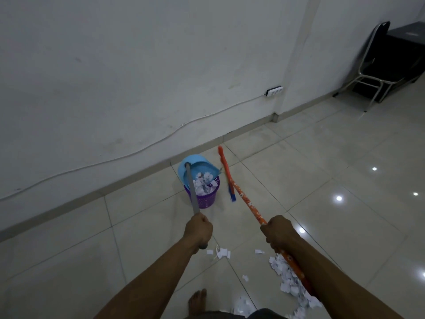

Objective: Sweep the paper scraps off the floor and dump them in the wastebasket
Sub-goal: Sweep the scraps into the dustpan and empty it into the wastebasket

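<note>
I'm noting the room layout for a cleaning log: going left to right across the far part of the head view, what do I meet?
Purple wastebasket → orange broom head → power strip on the wall → metal-framed chair.

Broom head [226, 173] blurred (bristles indistinct), dark furniture [407, 49] cut by right edge

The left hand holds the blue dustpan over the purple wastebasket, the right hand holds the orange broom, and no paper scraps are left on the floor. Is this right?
One part is wrong: the head view shows paper scraps on the floor. The dustpan, wastebasket, broom, left hand and right hand are as you say.
</note>
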